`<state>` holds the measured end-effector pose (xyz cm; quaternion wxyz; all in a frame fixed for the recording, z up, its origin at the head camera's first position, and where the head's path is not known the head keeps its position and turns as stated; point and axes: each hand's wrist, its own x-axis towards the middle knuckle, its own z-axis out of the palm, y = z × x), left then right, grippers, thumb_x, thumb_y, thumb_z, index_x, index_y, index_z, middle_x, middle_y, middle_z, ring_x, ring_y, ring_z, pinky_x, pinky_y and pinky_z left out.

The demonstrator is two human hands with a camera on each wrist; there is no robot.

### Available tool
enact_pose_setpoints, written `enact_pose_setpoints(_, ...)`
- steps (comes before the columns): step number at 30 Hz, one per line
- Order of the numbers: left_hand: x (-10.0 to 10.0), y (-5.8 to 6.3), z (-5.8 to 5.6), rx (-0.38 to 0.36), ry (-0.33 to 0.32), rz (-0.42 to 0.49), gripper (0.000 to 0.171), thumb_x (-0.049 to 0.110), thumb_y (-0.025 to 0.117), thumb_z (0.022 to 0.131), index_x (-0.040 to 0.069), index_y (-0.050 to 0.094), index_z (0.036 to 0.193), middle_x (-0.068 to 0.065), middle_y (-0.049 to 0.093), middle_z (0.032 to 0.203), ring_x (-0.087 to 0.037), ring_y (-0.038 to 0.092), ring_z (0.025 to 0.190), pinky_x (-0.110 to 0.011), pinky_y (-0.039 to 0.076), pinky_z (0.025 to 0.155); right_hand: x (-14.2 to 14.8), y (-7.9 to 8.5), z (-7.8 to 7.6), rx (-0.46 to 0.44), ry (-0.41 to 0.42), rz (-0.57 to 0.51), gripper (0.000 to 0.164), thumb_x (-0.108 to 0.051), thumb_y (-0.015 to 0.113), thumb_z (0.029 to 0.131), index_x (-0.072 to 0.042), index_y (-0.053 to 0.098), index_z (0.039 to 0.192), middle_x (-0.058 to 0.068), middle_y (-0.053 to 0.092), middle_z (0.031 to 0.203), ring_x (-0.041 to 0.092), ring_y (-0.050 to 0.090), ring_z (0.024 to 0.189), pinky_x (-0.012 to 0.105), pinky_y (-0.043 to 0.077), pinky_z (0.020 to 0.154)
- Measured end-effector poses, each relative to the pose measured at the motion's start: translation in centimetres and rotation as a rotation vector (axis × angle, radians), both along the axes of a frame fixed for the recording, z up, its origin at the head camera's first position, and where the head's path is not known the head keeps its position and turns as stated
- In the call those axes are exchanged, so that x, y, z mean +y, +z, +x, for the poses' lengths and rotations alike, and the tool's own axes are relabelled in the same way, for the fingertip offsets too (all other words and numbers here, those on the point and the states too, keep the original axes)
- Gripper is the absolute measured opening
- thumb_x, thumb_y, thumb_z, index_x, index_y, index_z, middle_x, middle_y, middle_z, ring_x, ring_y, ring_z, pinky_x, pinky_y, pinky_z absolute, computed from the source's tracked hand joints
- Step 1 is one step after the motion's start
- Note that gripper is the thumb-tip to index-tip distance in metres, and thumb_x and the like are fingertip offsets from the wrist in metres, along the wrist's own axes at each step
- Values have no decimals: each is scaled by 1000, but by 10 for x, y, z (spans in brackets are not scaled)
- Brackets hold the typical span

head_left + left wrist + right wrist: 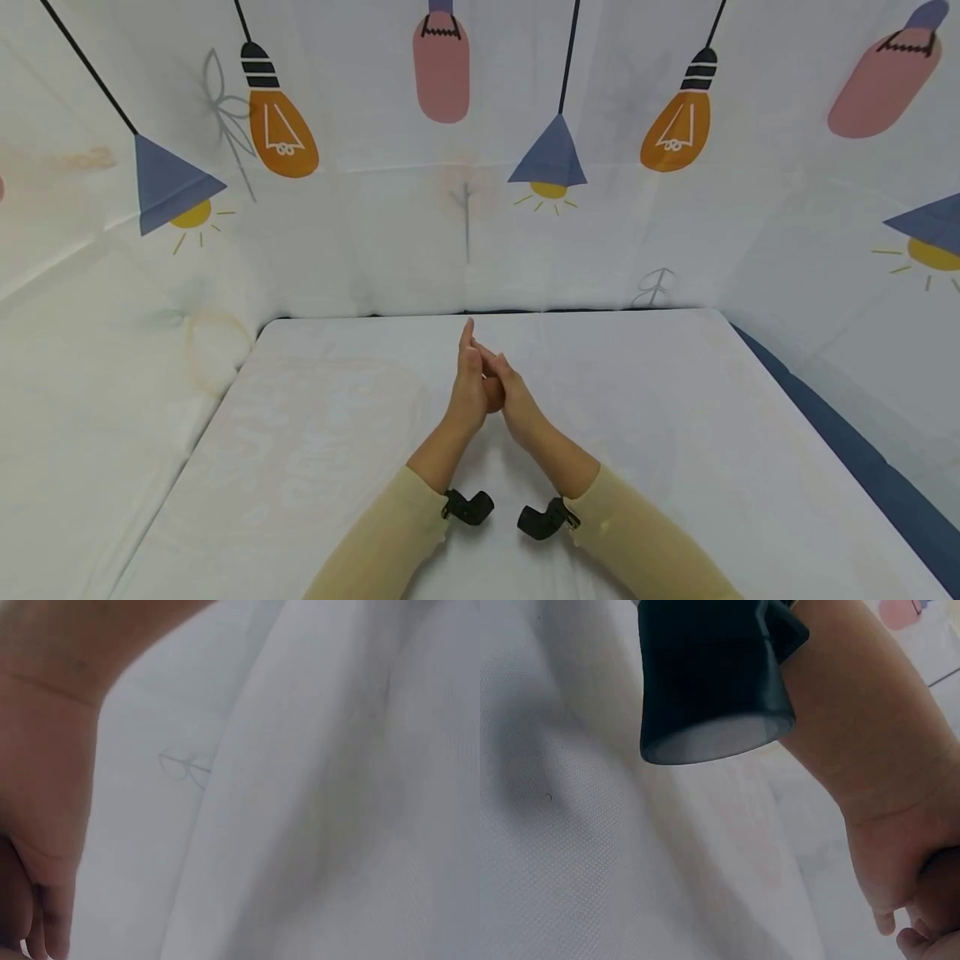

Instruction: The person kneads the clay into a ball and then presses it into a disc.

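In the head view my left hand (467, 396) and right hand (521, 403) meet above the middle of the white table. Straight fingers of the left hand point up and away. The right hand's fingers slant up to the left and touch the left hand. A rounded, bent part shows between the palms; whose fingers it belongs to is unclear. No object shows in either hand. The left wrist view has a bare wrist (52, 742) with fingers cut off at the lower edge. In the right wrist view, a forearm (877, 727) leads to partly hidden fingers.
A white cloth covers the table (322, 467). Behind it hangs a pale sheet (360, 233) printed with lamps and bulbs. A black wrist camera (471, 507) sits on the left cuff, another camera (543, 520) on the right. Dark blue fabric (840, 433) borders the right edge.
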<state>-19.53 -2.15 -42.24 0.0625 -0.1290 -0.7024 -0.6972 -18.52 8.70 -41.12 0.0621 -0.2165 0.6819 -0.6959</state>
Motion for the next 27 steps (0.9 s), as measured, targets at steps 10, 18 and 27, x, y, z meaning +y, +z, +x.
enact_pose_setpoints(10,-5,-8,2,-62,-48,-178,84,74,6,97,22,-3,162,-7,6,167,-30,8,152,-64,9,117,7,12,2,45,-9,-44,66,-58,17,105,-23,25,160,8,32,161,20,23,150,52,9,121)
enact_pose_setpoints(18,-1,-7,9,-58,-211,-265,85,74,5,97,21,-4,162,-11,11,167,-35,23,149,-64,21,114,14,20,-7,50,-116,-78,70,-60,25,103,-19,26,160,9,33,160,26,20,151,50,8,121)
enact_pose_setpoints(27,2,-5,16,28,-286,-199,86,74,7,97,18,4,162,-20,19,163,-38,31,145,-60,22,116,17,18,-22,71,-239,-35,65,-51,26,105,-14,29,158,9,34,160,21,23,149,49,11,120)
